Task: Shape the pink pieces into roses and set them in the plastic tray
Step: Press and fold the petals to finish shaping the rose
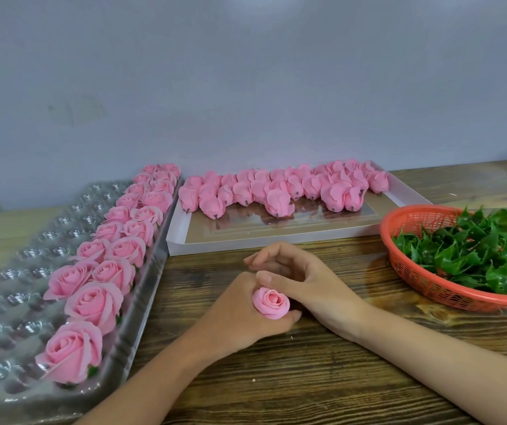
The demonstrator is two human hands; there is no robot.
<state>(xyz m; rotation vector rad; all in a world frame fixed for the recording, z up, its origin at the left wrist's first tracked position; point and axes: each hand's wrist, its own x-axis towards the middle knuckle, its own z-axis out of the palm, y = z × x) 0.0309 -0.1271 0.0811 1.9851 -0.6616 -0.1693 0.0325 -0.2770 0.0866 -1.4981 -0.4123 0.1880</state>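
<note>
Wood-grain table [307,378] fills the lower view, grey wall [246,72] behind it. Clear plastic tray [10,271] at far left, w/ two rows of finished pink roses [92,305] along its right side; rest of its cups hold nothing. White box [276,237] sits mid-back, just beside the tray, w/ a crowd of unshaped pink pieces [276,188] lying along its far edge, short dark stems pointing toward the camera. Orange basket [430,283] at right holds green leaves [475,253]. No brand, label or writing readable anywhere. Both forearms come in from the bottom & meet near table centre, in front of the box. Left hand [240,314] is closed around the base of a small rose [271,302], bloom facing up & out between thumb & fingers. Right hand [301,283] lies over the left from the right, fingers curled, thumb tip touching the rose's top edge. Rose is in the hands, apart from the tray & not in any cup. A few pale crumbs [291,336] dot the table near the wrists.
</note>
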